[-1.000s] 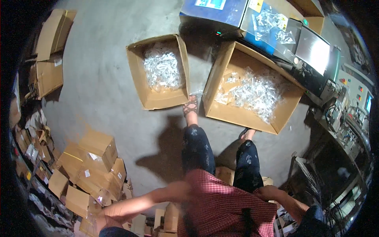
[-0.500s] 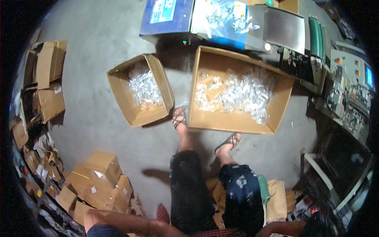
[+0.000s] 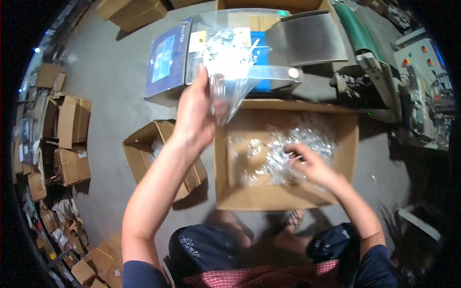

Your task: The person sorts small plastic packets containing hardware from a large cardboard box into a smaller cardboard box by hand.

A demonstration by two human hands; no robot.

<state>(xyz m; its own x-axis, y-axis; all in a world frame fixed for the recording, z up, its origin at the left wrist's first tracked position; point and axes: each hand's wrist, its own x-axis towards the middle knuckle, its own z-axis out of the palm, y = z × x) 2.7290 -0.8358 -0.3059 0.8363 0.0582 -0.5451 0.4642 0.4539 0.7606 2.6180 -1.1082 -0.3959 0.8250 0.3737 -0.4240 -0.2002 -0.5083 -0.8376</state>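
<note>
My left hand (image 3: pixel 196 113) reaches up to the blue-and-grey machine, its thumb and fingers closed round the lower part of a clear plastic bag (image 3: pixel 234 98). Small shiny pieces show through the plastic above my hand, though glare and blur hide their kind. Over the wide cardboard box (image 3: pixel 285 199) hangs my right hand (image 3: pixel 312 165), its fingers bent and apart with nothing visible in them. Beneath it a pile of small clear, shiny packets (image 3: pixel 307 137) covers part of the box floor.
The machine's screen (image 3: pixel 163 58) faces up at the left of its metal plate (image 3: pixel 314 38). A smaller open carton (image 3: pixel 139 144) stands left of the wide box. Further right are a green roller (image 3: pixel 356 31) and a control panel (image 3: pixel 417 55); cartons line the left side.
Both forearms have come up from the lower edge. My left hand has taken hold of the plastic bag at the machine, and my right hand now hovers in the wide box. The view has shifted.
</note>
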